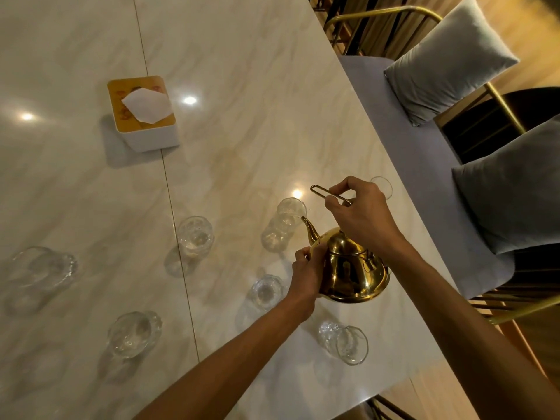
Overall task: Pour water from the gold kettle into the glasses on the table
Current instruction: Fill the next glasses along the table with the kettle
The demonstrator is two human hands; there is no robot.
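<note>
The right hand grips the thin wire handle of the gold kettle, fingers curled round it, and holds it up above the lid. The left hand grasps the kettle's body on the spout side, fingers wrapped against the gold wall just under the base of the spout. The kettle is tipped toward the far side of the tabletop, and its spout tip sits at the rim of a glass; whether water is running cannot be told.

More glasses stand round the kettle. One is just left of the left wrist, another lies nearer the person between the two forearms, and a small one shows partly behind the right hand near the table's right edge. Farther left are a glass close to the seam in the tabletop, one nearer the person, and one near the left edge of the view. Their contents are hard to make out.

A tissue box with a white sheet sticking out of its yellow top stands well apart, toward the far left of the pale marbled surface. Along the right edge runs a bench with two grey cushions, and gold chair frames show beyond.
</note>
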